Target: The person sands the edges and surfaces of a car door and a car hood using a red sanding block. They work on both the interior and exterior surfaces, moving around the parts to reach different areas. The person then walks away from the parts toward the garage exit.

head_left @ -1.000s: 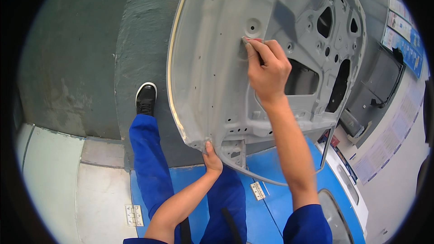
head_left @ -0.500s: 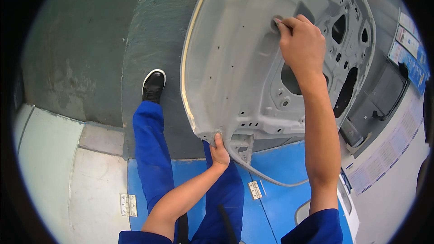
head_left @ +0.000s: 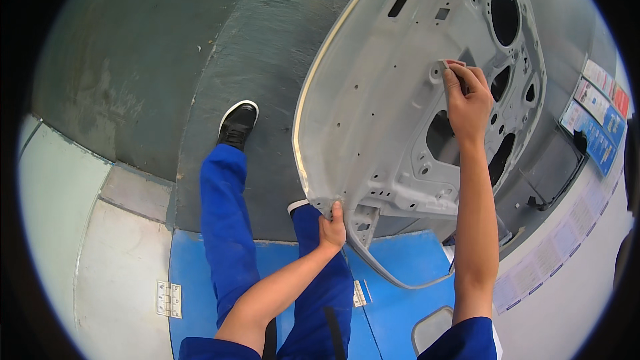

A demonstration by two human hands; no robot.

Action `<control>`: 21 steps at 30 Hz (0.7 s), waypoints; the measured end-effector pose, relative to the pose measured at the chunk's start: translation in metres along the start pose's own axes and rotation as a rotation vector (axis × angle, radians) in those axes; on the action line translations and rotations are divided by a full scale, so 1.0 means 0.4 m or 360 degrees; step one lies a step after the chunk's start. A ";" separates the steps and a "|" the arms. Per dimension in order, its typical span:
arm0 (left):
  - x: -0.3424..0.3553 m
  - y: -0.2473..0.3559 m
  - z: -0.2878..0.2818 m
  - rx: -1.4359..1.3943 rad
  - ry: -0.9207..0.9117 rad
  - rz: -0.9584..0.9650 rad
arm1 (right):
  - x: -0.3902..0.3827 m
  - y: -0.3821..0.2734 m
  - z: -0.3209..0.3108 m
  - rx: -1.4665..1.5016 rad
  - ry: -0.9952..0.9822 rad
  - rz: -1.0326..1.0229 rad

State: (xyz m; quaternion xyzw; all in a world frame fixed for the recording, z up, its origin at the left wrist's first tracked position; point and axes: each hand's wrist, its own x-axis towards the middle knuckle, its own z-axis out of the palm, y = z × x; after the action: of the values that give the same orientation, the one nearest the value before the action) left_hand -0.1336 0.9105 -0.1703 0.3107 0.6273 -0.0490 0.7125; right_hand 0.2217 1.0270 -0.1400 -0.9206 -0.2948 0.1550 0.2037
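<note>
I look down from the head camera at a grey car door shell (head_left: 380, 113) standing on edge above a dark grey floor (head_left: 167, 60). My left hand (head_left: 332, 227) has its grip pressed together on the lower corner of the door shell, fingers wrapped over the edge, steadying it. My right hand (head_left: 467, 97) reaches up the inner face, its grip pinching a small block (head_left: 448, 65) with a reddish top, flat against the metal beside the large cut-outs (head_left: 505, 13); what the block is made of I cannot tell.

As I judge it, doing this well means keeping the block flat to the panel, with even pressure and short strokes, while the left hand holds the corner firm so the door shell does not rock. I would watch the fingers near the sharp rims of the openings and keep the wrist in line with the forearm.

The panel is bare primer-grey, stamped with ribs, slots and small holes, with a pale strip along its curved outer edge. Below it lies a blue mat (head_left: 400, 293), and two metal hinges (head_left: 168, 299) rest on the blue at lower left. My blue trouser legs and one black shoe (head_left: 237, 125) with a white sole stand on the dark floor. At right, printed sheets (head_left: 593, 127) lie on a pale surface, and a light floor panel (head_left: 60, 227) borders the left.
</note>
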 end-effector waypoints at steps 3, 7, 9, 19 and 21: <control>0.001 0.021 -0.018 0.0077 -0.0112 -0.0081 | -0.003 -0.044 0.025 -0.0312 0.0008 -0.0453; 0.035 0.097 -0.092 0.0262 -0.0445 -0.0276 | -0.008 -0.109 0.085 -0.0522 -0.0396 -0.0876; 0.042 0.166 -0.136 0.0207 -0.0529 -0.0360 | -0.021 -0.117 0.144 -0.0501 -0.0924 -0.1088; 0.151 0.360 -0.210 -0.0137 -0.0425 -0.0889 | 0.211 -0.031 0.272 -0.0930 -0.0520 -0.0768; 0.172 0.373 -0.208 -0.0218 -0.0415 -0.0866 | 0.088 -0.060 0.286 -0.0860 -0.0865 -0.0521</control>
State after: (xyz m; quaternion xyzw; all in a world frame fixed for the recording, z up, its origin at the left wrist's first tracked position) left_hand -0.1225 1.0942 -0.1789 0.0738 0.5925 -0.2350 0.7670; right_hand 0.1912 1.0987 -0.2340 -0.8076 -0.5102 0.2749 -0.1086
